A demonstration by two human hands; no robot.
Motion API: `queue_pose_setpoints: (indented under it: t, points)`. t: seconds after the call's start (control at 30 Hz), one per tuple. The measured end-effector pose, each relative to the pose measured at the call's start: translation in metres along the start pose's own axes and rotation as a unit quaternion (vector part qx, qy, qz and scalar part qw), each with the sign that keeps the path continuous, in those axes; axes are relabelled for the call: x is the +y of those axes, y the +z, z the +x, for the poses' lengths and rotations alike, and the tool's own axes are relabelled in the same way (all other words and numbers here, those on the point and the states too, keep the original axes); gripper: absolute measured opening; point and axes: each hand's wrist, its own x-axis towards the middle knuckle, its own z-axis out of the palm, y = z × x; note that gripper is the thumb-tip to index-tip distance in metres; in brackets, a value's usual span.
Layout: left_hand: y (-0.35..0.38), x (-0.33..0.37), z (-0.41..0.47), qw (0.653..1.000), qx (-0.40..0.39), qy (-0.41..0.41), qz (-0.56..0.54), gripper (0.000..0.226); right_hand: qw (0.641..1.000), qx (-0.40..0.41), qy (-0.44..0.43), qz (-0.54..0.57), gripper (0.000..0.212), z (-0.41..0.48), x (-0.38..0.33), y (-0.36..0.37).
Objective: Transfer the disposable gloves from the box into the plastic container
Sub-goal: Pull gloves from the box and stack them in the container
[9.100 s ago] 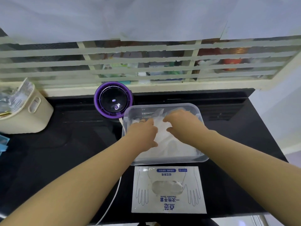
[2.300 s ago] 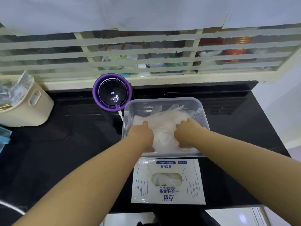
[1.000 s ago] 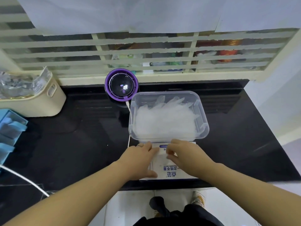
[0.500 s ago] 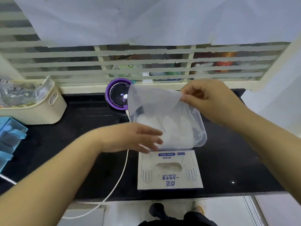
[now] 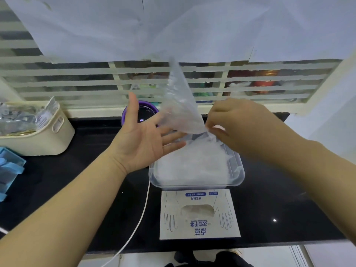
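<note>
Starting at the far left, one blue plastic item (image 5: pixel 10 170) is cut off by the frame edge, and behind it stands one cream basket (image 5: pixel 42 143) stuffed with foil packets. One white cable (image 5: pixel 137 222) runs down the black surface (image 5: pixel 279 199) and off its front edge. The left hand (image 5: pixel 143 140) hovers above the surface with the palm showing, fingers spread wide and thumb pointing up, holding nothing. Behind it sits one round purple device (image 5: pixel 143 112). One thin clear glove (image 5: pixel 178 105) stands up in the air between the two hands, its lower corner pinched by the right hand (image 5: pixel 242 128), whose fingers are curled round it. Below lies one clear plastic container (image 5: pixel 196 185), filled with a loose pile of gloves (image 5: pixel 192 163); how many cannot be counted. Just in front of the container, almost touching it, one flat white box (image 5: pixel 230 231) lies face up, with more gloves showing through its oval opening (image 5: pixel 197 210). At the back a window with cream horizontal slats (image 5: pixel 77 71) spans the wall, its upper part covered by white paper sheets (image 5: pixel 192 26). A pale wall (image 5: pixel 335 112) closes the right side.
</note>
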Motion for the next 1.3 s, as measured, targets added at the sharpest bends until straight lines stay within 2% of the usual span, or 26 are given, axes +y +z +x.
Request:
queue_pose_setpoints:
  t: [0.1, 0.23, 0.27, 0.37, 0.43, 0.5, 0.57, 0.67, 0.73, 0.77, 0.8, 0.9, 1.0, 1.13, 1.23, 1.27, 1.3]
  points:
    - [-0.002, -0.005, 0.005, 0.998, -0.003, -0.012, 0.053, 0.099, 0.998, -0.065, -0.009, -0.009, 0.023, -0.002, -0.004, 0.012]
    - [0.004, -0.008, 0.017, 0.982, 0.061, -0.012, 0.176, 0.046, 0.993, -0.11, -0.025, -0.019, 0.026, -0.004, -0.004, 0.031]
    - [0.006, -0.007, 0.019, 0.973, 0.067, -0.01, 0.219, 0.04, 0.993, -0.115, -0.022, -0.02, 0.026, -0.003, -0.003, 0.034]
    - [0.014, -0.004, 0.028, 0.929, 0.076, 0.026, 0.36, 0.037, 0.993, -0.117, -0.007, -0.016, 0.025, 0.0, 0.002, 0.032]
    - [0.02, 0.001, 0.033, 0.905, 0.096, 0.065, 0.409, 0.035, 0.993, -0.117, 0.012, 0.006, 0.025, 0.002, 0.007, 0.025]
    - [0.027, 0.008, 0.039, 0.906, 0.081, 0.103, 0.402, 0.027, 0.993, -0.106, 0.032, 0.033, 0.022, 0.004, 0.015, 0.015]
    - [0.035, 0.016, 0.041, 0.929, 0.056, 0.124, 0.344, 0.026, 0.991, -0.1, 0.056, 0.073, 0.024, 0.005, 0.023, 0.005]
    - [0.036, 0.02, 0.044, 0.949, 0.053, 0.137, 0.277, 0.027, 0.973, -0.062, 0.095, 0.203, 0.042, 0.007, 0.031, -0.01]
    - [0.03, 0.014, 0.044, 0.948, 0.088, 0.117, 0.282, 0.036, 0.959, -0.04, 0.101, 0.261, 0.053, 0.009, 0.028, -0.012]
    - [0.023, 0.009, 0.044, 0.947, 0.115, 0.094, 0.283, 0.029, 0.959, -0.042, 0.094, 0.263, 0.056, 0.01, 0.027, -0.007]
    - [0.017, 0.002, 0.045, 0.947, 0.145, 0.072, 0.278, 0.019, 0.962, -0.05, 0.085, 0.254, 0.057, 0.011, 0.025, 0.001]
    - [0.0, -0.021, 0.045, 0.936, 0.219, -0.015, 0.274, 0.021, 0.968, -0.078, 0.082, 0.224, 0.051, 0.012, 0.018, 0.037]
    - [-0.01, -0.04, 0.044, 0.925, 0.274, -0.067, 0.255, 0.016, 0.976, -0.125, 0.086, 0.156, 0.052, 0.012, 0.009, 0.073]
    - [-0.014, -0.05, 0.043, 0.902, 0.303, -0.109, 0.286, 0.029, 0.972, -0.199, 0.07, 0.102, 0.052, 0.013, 0.003, 0.113]
    - [-0.01, -0.043, 0.033, 0.89, 0.284, -0.165, 0.315, 0.042, 0.965, -0.233, 0.058, 0.106, 0.052, 0.012, 0.006, 0.135]
    - [-0.009, -0.037, 0.027, 0.879, 0.273, -0.182, 0.347, 0.047, 0.961, -0.245, 0.051, 0.115, 0.052, 0.011, 0.007, 0.14]
    - [-0.01, -0.03, 0.02, 0.85, 0.263, -0.184, 0.418, 0.052, 0.958, -0.256, 0.039, 0.124, 0.052, 0.011, 0.007, 0.145]
